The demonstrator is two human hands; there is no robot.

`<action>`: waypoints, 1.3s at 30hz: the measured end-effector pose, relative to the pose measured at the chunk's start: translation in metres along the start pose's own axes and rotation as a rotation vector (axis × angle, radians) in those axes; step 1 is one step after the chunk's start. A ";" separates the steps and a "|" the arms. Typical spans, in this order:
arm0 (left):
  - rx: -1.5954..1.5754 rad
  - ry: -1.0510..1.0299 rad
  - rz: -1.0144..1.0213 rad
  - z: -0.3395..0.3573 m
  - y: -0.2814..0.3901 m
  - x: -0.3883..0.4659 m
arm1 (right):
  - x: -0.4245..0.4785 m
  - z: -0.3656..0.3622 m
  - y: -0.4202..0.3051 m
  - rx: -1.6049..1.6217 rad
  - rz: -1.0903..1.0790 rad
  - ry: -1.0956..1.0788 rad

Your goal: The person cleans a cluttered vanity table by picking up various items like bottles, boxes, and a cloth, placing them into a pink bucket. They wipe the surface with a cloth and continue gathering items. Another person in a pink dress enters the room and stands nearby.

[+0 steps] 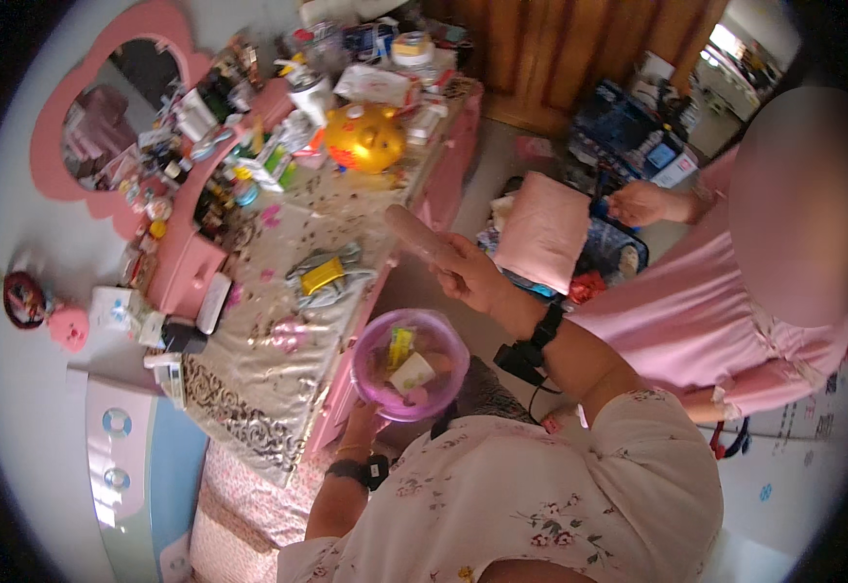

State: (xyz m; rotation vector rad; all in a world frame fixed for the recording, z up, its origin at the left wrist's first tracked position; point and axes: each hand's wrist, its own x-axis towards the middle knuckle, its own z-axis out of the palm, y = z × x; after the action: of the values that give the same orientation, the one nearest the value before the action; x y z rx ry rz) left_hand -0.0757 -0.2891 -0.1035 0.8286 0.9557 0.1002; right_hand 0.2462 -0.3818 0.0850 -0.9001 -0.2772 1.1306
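Note:
My left hand [367, 421] grips the near rim of a translucent purple plastic bin [460, 364], beside the dressing table's front edge. Inside the bin lie a yellow packet [400, 345], a white piece of packaging [412, 374] and other small items. My right hand [467, 268] is raised past the table's edge, its fingers closed around a long, blunt-ended pinkish object [418, 235] whose kind I cannot make out. On the table, a yellow packet [322, 275] rests on a crumpled grey-green wrapper or cloth [347, 291].
The pink dressing table [343, 390] has a patterned cover, a golden piggy bank [367, 137], bottles and boxes. A pink-framed mirror [48, 138] stands behind. At right, a person in a pink dress [675, 306] is near a folded pink cloth [544, 229] and an open suitcase [606, 131].

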 end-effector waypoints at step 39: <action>-0.215 0.083 -0.104 -0.023 -0.024 0.013 | 0.119 0.010 0.080 -1.002 -0.153 -0.236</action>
State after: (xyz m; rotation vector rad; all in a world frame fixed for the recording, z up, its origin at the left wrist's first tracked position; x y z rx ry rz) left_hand -0.0913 -0.2868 -0.1355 0.5795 1.0443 0.1456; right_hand 0.2387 -0.2628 0.0039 -1.5772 -1.1517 0.9290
